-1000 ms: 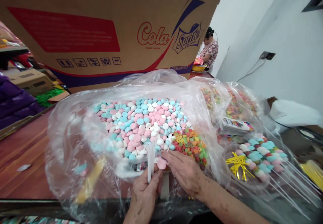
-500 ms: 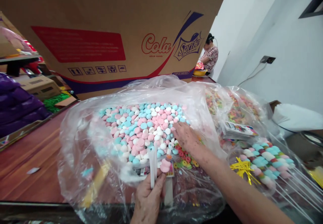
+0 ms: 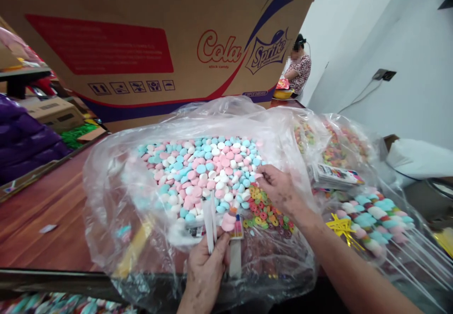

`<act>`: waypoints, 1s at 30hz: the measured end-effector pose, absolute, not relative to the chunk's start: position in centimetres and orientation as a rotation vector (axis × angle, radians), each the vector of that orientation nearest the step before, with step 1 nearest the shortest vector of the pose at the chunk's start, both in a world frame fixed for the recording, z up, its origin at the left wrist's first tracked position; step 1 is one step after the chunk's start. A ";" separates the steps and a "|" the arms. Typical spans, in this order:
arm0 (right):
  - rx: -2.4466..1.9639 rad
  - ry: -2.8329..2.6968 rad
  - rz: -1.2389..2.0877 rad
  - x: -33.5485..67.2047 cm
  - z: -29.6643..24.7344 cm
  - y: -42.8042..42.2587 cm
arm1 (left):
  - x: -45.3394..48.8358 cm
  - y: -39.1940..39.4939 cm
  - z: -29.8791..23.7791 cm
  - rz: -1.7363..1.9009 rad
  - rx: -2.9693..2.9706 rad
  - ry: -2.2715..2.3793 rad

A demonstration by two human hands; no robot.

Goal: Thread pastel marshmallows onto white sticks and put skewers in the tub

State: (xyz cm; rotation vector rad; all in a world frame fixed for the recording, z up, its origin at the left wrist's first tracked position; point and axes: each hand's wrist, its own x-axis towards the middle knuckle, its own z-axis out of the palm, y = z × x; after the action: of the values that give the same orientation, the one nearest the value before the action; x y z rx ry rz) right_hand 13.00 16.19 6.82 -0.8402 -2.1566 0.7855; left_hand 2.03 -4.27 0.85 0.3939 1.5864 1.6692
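Note:
My left hand (image 3: 207,264) is closed around several white sticks (image 3: 210,222). Pink marshmallow candies (image 3: 228,221), with a small orange piece above them, sit right beside its thumb, seemingly threaded on a stick. Between the thumb and fingertips of my right hand (image 3: 278,186) is a pink candy (image 3: 259,176). That hand hovers at the right edge of a heap of pink, blue and white marshmallow candies (image 3: 201,168). Just below it lie red, yellow and green ring gummies (image 3: 264,210). Both heaps rest on a spread clear plastic bag (image 3: 116,182).
A large cardboard carton (image 3: 134,12) stands behind the bag. On the right are finished candy skewers (image 3: 375,215), yellow twist ties (image 3: 340,229), a stack of printed cards (image 3: 336,175) and bags of gummies (image 3: 332,139). Another person (image 3: 300,69) sits farther back.
My right hand has drawn back from the marshmallow heap, slightly right, and now pinches a pink candy. The ring gummies show more fully. My left hand keeps its hold; the view has tilted slightly.

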 end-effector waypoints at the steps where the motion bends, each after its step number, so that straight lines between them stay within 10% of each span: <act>1: -0.779 -2.228 0.641 12.8 6.7 16.0 | 2.1 -4.2 1.1 1.677 0.386 1.587; 30: -0.205 -2.531 -0.018 14.0 4.7 12.3 | 1.9 -4.5 0.7 1.647 0.477 1.532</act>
State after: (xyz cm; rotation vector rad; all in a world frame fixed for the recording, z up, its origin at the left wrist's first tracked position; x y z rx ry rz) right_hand 14.03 12.30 4.68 -0.2047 -2.5309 -0.0179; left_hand 1.85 -4.54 0.73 0.4775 1.5320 1.6470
